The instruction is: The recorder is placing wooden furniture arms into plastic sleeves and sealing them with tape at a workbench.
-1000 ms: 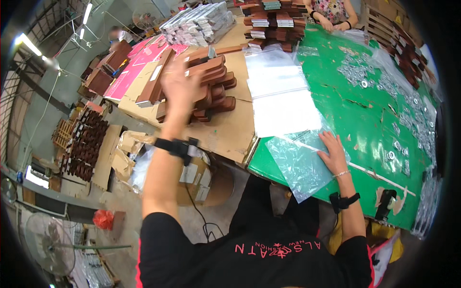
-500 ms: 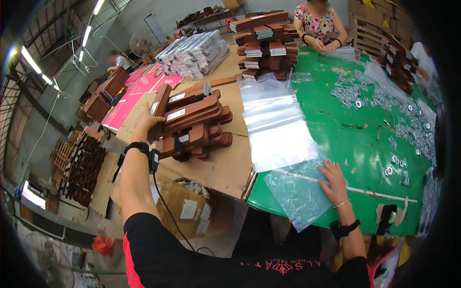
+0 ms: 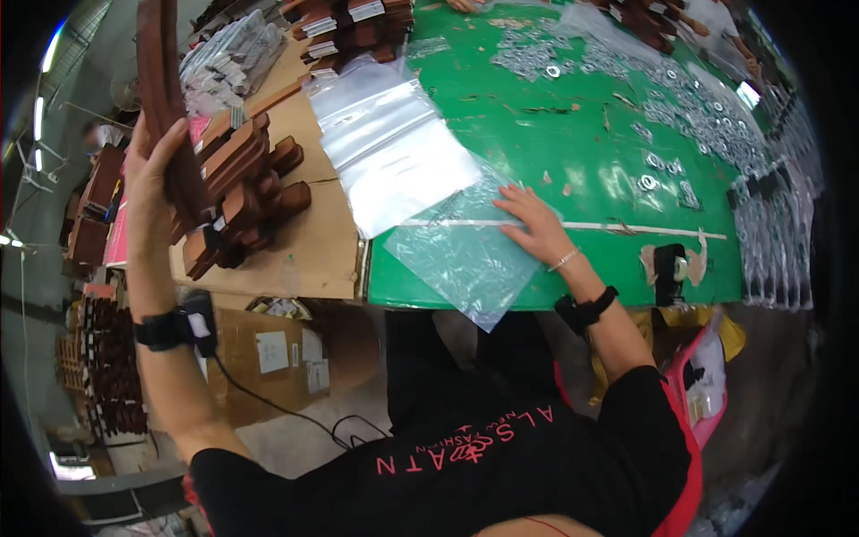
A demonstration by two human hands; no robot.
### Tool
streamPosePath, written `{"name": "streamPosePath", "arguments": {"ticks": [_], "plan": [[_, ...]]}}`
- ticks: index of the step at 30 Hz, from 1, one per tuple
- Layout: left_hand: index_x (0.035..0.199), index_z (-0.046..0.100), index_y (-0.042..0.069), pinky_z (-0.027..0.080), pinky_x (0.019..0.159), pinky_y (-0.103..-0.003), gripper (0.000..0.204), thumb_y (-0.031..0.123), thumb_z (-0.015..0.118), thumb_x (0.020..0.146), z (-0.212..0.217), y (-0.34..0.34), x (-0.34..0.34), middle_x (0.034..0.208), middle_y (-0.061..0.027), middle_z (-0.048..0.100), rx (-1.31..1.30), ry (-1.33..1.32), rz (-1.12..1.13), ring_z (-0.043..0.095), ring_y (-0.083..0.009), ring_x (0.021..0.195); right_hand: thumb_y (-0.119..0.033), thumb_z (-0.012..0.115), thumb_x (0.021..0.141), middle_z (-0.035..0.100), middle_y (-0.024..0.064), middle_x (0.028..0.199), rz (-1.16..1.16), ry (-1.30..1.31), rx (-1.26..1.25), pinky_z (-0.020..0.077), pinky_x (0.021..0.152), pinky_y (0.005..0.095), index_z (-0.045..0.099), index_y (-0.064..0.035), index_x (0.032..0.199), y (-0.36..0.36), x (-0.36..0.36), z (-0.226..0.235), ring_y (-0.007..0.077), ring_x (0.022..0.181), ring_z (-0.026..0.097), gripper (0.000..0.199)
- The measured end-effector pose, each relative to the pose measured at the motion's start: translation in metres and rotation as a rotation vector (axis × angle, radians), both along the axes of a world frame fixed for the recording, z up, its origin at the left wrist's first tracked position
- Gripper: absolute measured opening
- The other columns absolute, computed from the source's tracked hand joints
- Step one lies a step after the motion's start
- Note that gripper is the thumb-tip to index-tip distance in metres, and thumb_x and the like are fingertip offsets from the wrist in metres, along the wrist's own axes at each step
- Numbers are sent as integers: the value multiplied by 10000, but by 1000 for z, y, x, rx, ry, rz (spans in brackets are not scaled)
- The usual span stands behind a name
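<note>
My left hand (image 3: pixel 152 174) is raised at the left and grips a long dark brown wooden piece (image 3: pixel 165 98) held upright. Just to its right lies a pile of similar brown wooden pieces (image 3: pixel 246 192) on a cardboard-covered surface (image 3: pixel 313 251). My right hand (image 3: pixel 537 224) rests flat, fingers spread, on a clear plastic bag (image 3: pixel 465 255) that hangs over the near edge of the green table (image 3: pixel 591 161). A stack of more clear bags (image 3: pixel 394 157) lies just beyond that bag.
Many metal washers (image 3: pixel 689 98) are scattered over the far right of the green table. More wooden pieces (image 3: pixel 349 22) are stacked at the back. Racks of brown pieces (image 3: pixel 103 358) stand on the floor at the left, and a cardboard box (image 3: pixel 268 353) sits under the table.
My left hand has lifted one wooden piece off the pile and raised it upright. My right hand has stayed on the clear bag.
</note>
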State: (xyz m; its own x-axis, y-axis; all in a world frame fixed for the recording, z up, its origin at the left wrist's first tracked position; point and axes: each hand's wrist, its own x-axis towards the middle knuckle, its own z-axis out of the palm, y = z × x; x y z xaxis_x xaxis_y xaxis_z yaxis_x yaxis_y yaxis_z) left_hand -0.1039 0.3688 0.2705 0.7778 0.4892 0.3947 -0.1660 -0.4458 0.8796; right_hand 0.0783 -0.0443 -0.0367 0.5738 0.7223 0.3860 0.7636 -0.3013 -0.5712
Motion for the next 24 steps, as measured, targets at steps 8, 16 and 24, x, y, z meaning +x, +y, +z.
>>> {"name": "streamPosePath", "arguments": {"ticks": [8, 16, 24], "plan": [[1374, 418, -27, 491, 1008, -407, 777, 356, 794, 812, -127, -191, 13, 1231, -157, 607, -831, -2, -564, 612, -285, 1145, -487, 461, 1021, 606, 158, 1316, 453, 1126, 472, 378, 1107, 366, 571, 51, 1308, -8, -36, 72, 232, 1263, 546, 620], [1529, 199, 54, 446, 1074, -455, 1231, 465, 919, 619, -174, -237, 40, 1303, -156, 523, -968, 189, -1107, 555, -328, 1240, -820, 445, 789, 535, 209, 1391, 555, 1415, 389, 389, 1090, 417, 389, 14, 1458, -11, -64, 52, 272, 1246, 554, 1071], [1375, 437, -79, 456, 1041, -399, 907, 184, 845, 609, -184, -250, 32, 1305, -262, 576, -1125, 231, -1206, 594, -348, 1193, -785, 559, 771, 508, 320, 1361, 1046, 1632, 632, 452, 1059, 460, 340, -1, 1475, 4, -113, 63, 399, 1171, 591, 1076]]}}
